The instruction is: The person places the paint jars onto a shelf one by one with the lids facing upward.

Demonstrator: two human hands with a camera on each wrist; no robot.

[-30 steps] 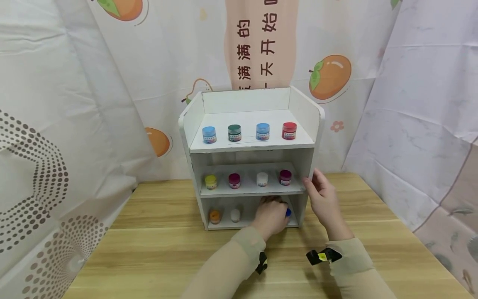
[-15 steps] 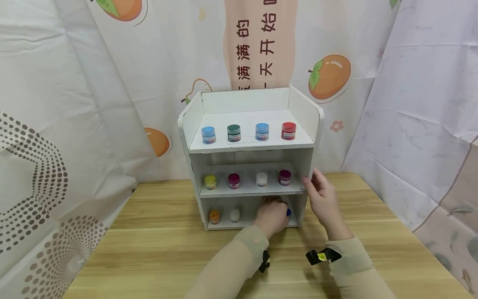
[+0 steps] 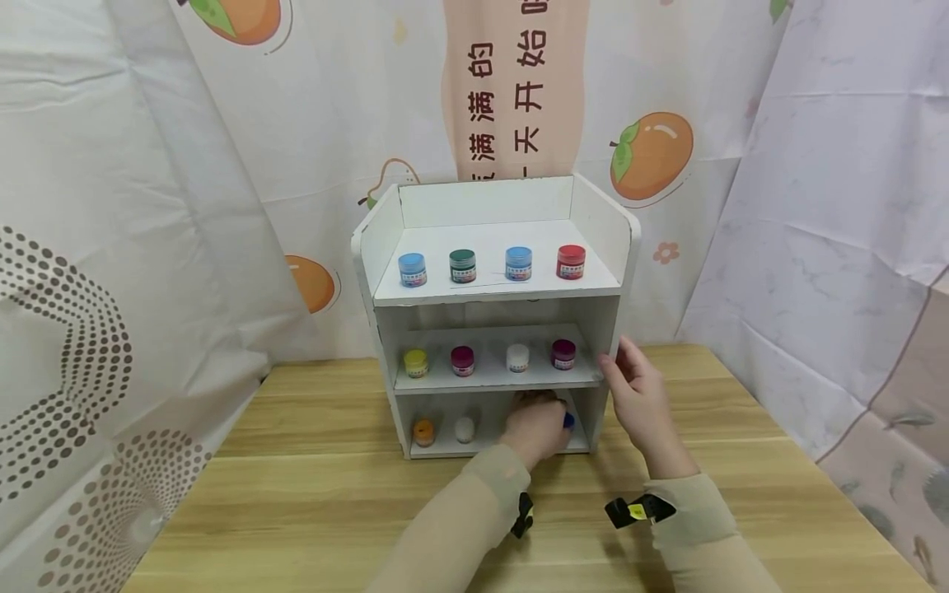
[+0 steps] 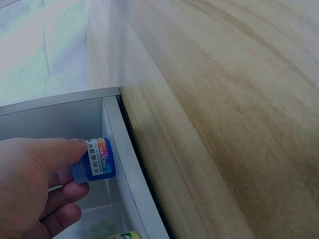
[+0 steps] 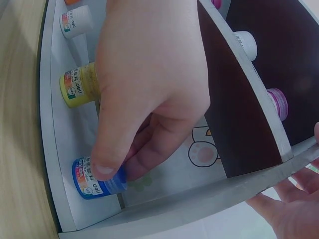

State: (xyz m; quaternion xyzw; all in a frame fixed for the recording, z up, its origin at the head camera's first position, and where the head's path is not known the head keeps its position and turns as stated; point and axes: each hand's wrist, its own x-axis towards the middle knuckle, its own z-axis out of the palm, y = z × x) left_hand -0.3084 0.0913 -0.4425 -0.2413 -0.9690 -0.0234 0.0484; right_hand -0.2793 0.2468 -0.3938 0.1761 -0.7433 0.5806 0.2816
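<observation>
My left hand reaches into the bottom shelf of a small white shelf unit. Between thumb and fingers it pinches a blue paint jar by its lid end; the jar stands on the shelf board near the right side panel. In the head view the hand hides most of this jar. A yellow paint jar is beside it, hidden from the head view. My right hand rests against the unit's right side, its thumb at the panel's front edge and fingers along the outside.
Orange and white jars stand farther left on the bottom shelf. Rows of paint jars fill the middle shelf board and top board. The unit stands on a wooden table before a patterned curtain.
</observation>
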